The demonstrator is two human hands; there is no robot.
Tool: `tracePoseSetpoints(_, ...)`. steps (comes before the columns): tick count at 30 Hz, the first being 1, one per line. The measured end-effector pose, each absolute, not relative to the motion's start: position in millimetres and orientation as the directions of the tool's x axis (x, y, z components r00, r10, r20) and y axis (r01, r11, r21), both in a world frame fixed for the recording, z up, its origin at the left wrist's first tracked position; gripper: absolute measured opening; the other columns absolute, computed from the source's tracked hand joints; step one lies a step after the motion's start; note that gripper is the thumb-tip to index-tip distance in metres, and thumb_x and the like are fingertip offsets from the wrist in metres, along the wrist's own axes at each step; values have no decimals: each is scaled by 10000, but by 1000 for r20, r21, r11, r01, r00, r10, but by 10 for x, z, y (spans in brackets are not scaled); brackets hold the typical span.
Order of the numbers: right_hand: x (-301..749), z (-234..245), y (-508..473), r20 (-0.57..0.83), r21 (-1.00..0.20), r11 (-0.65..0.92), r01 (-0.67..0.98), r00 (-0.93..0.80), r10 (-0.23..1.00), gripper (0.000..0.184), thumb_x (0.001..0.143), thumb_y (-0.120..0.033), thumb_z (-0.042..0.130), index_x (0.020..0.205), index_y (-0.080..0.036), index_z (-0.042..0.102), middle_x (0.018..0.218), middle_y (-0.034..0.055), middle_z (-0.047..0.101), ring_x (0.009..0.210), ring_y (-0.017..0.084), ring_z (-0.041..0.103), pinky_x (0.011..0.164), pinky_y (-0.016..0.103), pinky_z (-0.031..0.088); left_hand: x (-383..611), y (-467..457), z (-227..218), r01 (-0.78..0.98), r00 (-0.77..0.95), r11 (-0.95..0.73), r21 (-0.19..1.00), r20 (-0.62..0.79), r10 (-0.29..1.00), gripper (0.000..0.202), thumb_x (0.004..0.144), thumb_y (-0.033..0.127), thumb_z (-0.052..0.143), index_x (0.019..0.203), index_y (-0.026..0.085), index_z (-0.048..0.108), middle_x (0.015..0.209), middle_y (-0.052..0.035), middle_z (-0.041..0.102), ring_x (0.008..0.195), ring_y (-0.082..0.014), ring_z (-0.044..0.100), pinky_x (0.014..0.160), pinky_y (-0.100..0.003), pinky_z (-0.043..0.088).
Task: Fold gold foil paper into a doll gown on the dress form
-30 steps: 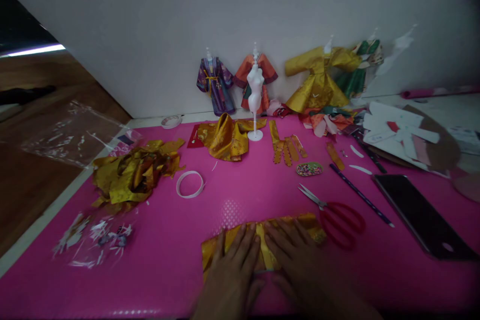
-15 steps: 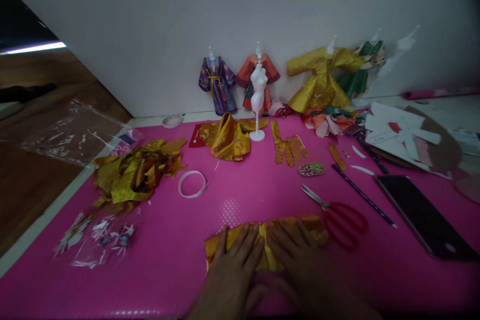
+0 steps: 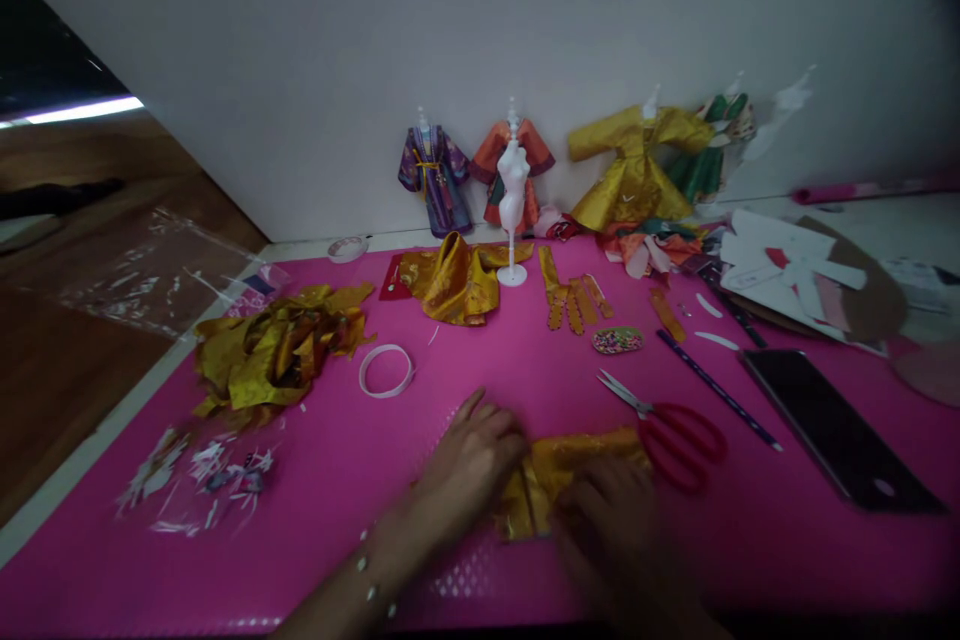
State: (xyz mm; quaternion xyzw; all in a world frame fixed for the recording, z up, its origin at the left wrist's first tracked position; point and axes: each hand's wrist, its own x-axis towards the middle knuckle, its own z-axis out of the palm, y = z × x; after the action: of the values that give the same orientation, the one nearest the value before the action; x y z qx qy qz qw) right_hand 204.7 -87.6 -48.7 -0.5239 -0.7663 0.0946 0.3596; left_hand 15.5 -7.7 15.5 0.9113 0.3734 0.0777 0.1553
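Observation:
A folded piece of gold fabric (image 3: 581, 465) lies on the pink mat (image 3: 337, 480) near the front edge. My left hand (image 3: 472, 465) sits on its left end, fingers curled over the bunched cloth and forefinger pointing away. My right hand (image 3: 619, 535) rests on the near side of the fabric and is smeared by motion, so its fingers are unclear. Red-handled scissors (image 3: 679, 430) lie just right of the fabric, blades pointing up and left.
A white tape ring (image 3: 385, 370), a gold scrap pile (image 3: 274, 350), a gold garment (image 3: 454, 280) and a white mannequin (image 3: 512, 195) stand further back. A dark phone (image 3: 836, 430), a pencil (image 3: 720, 390) and paper patterns (image 3: 795, 270) lie right. Doll dresses (image 3: 634, 170) line the wall.
Both hands lay flat on the spread gold fabric. My left hand has since pushed the left end rightward, so the cloth is now shorter and bunched; my right hand has moved down.

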Motion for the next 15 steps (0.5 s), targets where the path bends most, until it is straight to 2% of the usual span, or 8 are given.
tracePoseSetpoints(3, 2115, -511, -840, 507, -513, 492, 704, -214, 835, 145, 860, -84, 573, 810, -218, 549, 741, 10, 593, 745, 220, 566, 762, 377, 379, 228, 11, 208, 607, 769, -726, 324, -10, 639, 175, 938, 117, 561, 881, 213, 697, 936, 0, 683, 915, -179, 633, 1142, -522, 310)
tracePoseSetpoints(9, 2185, -486, -812, 561, -487, 513, 707, -197, 804, 168, 858, -68, 571, 842, -221, 503, 741, 4, 604, 748, 210, 602, 778, 378, 418, 245, 51, 98, 574, 798, -768, 284, 17, 602, 177, 959, 143, 533, 946, 221, 691, 939, -11, 675, 935, -195, 616, 1102, -494, 340)
tracePoseSetpoints(15, 2188, -490, -819, 570, -477, 525, 705, -206, 795, 172, 856, -71, 567, 835, -229, 501, 719, -5, 607, 724, 207, 617, 772, 384, 441, 233, 88, -48, 529, 831, -820, 218, 63, 553, 146, 957, 165, 551, 865, 186, 662, 905, -17, 662, 902, -196, 589, 1100, -473, 329)
